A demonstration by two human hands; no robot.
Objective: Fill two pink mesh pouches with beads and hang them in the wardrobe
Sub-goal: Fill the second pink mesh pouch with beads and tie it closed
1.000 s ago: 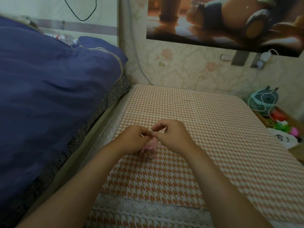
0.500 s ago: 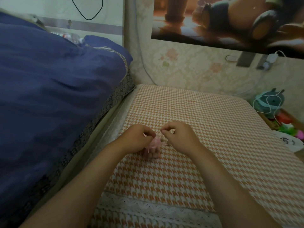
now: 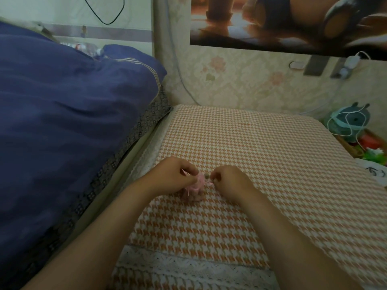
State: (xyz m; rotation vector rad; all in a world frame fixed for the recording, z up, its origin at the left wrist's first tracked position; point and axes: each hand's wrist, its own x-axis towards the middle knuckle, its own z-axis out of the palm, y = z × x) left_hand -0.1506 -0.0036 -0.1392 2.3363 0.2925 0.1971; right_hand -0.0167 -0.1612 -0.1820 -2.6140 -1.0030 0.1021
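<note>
Dim bedroom corner with a cloth-covered surface against the wall.

An orange-and-white houndstooth cloth with lace trim [image 3: 261, 164] covers the surface; a dark blue quilt [image 3: 69, 114] lies just beside it on the left. Behind, pale floral wallpaper [image 3: 240, 80] carries a dark glossy poster [image 3: 293, 21].

Single head-worn wide-angle view, angled forward and down, close over the houndstooth-covered surface [image 3: 261, 155]; bed [image 3: 62, 114] left, wall poster [image 3: 282, 21] far.

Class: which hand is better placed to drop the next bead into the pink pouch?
Right hand: its fingertips seem to pinch a small bead beside the pouch; the left hand holds the pouch.
</note>
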